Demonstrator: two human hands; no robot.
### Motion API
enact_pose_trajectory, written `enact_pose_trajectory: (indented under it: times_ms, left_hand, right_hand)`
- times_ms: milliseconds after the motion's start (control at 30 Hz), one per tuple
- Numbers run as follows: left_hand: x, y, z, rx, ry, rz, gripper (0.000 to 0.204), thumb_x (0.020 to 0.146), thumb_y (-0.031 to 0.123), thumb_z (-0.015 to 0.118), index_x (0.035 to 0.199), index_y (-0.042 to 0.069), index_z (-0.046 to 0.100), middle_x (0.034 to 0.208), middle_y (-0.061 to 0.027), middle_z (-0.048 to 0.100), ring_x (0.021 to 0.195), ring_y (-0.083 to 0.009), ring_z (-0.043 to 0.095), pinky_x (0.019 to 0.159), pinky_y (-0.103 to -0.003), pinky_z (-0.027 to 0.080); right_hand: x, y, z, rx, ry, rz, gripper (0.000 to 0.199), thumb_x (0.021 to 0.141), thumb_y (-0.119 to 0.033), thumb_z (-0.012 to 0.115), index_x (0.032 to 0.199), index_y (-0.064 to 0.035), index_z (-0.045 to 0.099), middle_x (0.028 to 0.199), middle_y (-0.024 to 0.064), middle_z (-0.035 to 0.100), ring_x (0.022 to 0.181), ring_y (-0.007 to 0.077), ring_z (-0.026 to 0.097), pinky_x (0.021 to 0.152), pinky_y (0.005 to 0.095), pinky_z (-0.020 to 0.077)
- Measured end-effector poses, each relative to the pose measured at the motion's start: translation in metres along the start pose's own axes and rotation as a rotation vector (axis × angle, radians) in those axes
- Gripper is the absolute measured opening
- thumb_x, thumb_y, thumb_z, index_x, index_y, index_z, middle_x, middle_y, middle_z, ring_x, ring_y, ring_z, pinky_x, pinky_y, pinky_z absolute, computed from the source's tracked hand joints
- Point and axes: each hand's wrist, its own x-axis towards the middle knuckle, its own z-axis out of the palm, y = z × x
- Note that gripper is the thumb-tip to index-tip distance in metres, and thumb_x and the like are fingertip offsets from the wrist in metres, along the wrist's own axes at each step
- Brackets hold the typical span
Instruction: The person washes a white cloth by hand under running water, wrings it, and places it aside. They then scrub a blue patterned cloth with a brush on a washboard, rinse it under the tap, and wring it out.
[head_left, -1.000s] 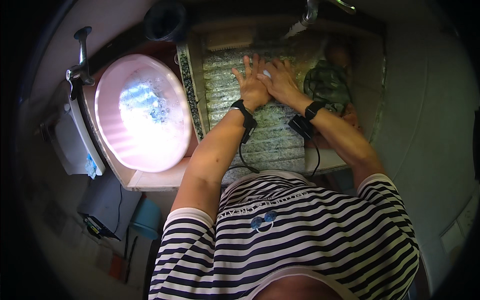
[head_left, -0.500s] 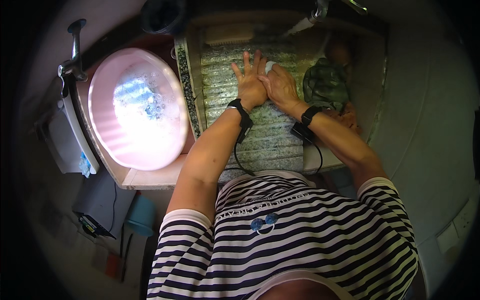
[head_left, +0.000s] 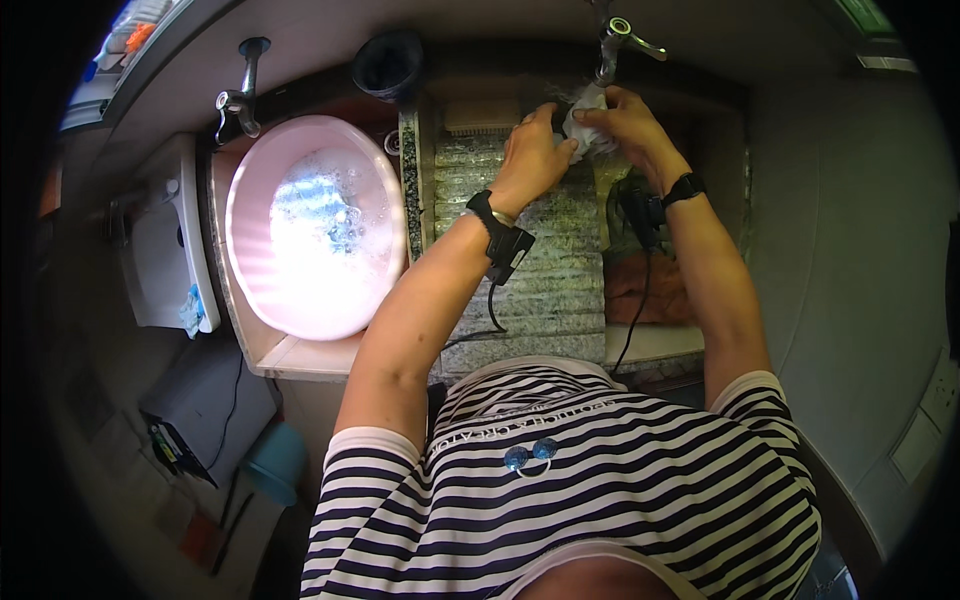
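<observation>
My right hand (head_left: 635,128) grips a crumpled small white cloth (head_left: 588,130) just below the tap (head_left: 608,60) at the back of the basin. My left hand (head_left: 535,155) is beside the cloth, its fingers curved and apart, thumb close to the cloth's edge; contact there is unclear. Both hands are over the far end of a wet, ribbed stone washboard (head_left: 520,260). A brush (head_left: 478,120) with bristles lies at the washboard's far edge. Each wrist wears a black band with a cabled device.
A pink basin (head_left: 390,200) of sudsy water stands left of the granite divider (head_left: 411,180). Behind it are another tap (head_left: 240,108) and a dark container (head_left: 388,65). Brown cloth (head_left: 650,288) lies right of the washboard, near dark fabric partly hidden by my right wrist.
My hands were together over the washboard; they have moved apart and farther back. The right hand has brought the white cloth under the tap. My view has shifted too.
</observation>
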Motion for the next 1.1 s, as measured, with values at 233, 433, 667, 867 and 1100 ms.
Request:
enact_pose_trajectory:
  times_ms: [233, 433, 667, 867, 1100]
  left_hand:
    - [0.045, 0.042, -0.017, -0.23, -0.152, 0.114, 0.067, 0.083, 0.001, 0.073, 0.145, -0.001, 0.05, 0.129, -0.0204, 0.067, 0.122, -0.031, 0.064, 0.103, -0.04, 0.051]
    - [0.056, 0.051, -0.021, -0.039, -0.323, -0.028, 0.047, 0.086, 0.007, 0.076, 0.13, 0.0, 0.064, 0.109, -0.0131, 0.072, 0.098, -0.0244, 0.07, 0.083, -0.036, 0.057]
    - [0.042, 0.069, -0.03, -0.468, -0.145, -0.369, 0.027, 0.096, 0.003, 0.056, 0.119, -0.002, 0.07, 0.103, -0.0115, 0.073, 0.092, -0.0245, 0.071, 0.077, -0.036, 0.058]
    - [0.048, 0.051, -0.032, -0.589, -0.025, -0.34, 0.028, 0.098, 0.003, 0.055, 0.121, -0.004, 0.069, 0.108, -0.0163, 0.074, 0.097, -0.0275, 0.072, 0.083, -0.039, 0.059]
    - [0.06, 0.042, -0.047, -0.029, -0.186, -0.102, 0.039, 0.092, 0.027, 0.073, 0.12, 0.0, 0.073, 0.108, -0.0133, 0.075, 0.096, -0.0217, 0.07, 0.084, -0.036, 0.054]
  right_hand:
    - [-0.001, -0.013, -0.017, 0.255, -0.165, -0.077, 0.033, 0.08, 0.005, 0.074, 0.11, 0.0034, 0.06, 0.101, 0.0139, 0.067, 0.093, 0.0237, 0.07, 0.083, 0.0353, 0.058]
    - [-0.028, -0.014, -0.026, 0.272, -0.157, -0.149, 0.038, 0.078, 0.004, 0.071, 0.114, 0.0032, 0.06, 0.1, 0.0128, 0.066, 0.089, 0.0223, 0.068, 0.078, 0.0311, 0.0556]
    - [-0.039, -0.013, -0.061, 0.063, -0.113, -0.117, 0.018, 0.083, -0.003, 0.073, 0.099, -0.0082, 0.065, 0.082, 0.0004, 0.063, 0.066, 0.0097, 0.056, 0.052, 0.0258, 0.04]
    - [-0.045, -0.017, -0.059, 0.061, -0.085, -0.169, 0.014, 0.088, -0.006, 0.071, 0.097, -0.0128, 0.063, 0.083, -0.0032, 0.061, 0.071, 0.0071, 0.057, 0.056, 0.0238, 0.042]
    - [-0.026, -0.021, -0.07, 0.056, 0.053, -0.154, 0.017, 0.085, -0.004, 0.072, 0.096, -0.0142, 0.064, 0.088, -0.0026, 0.067, 0.077, 0.0098, 0.061, 0.062, 0.0254, 0.0448]
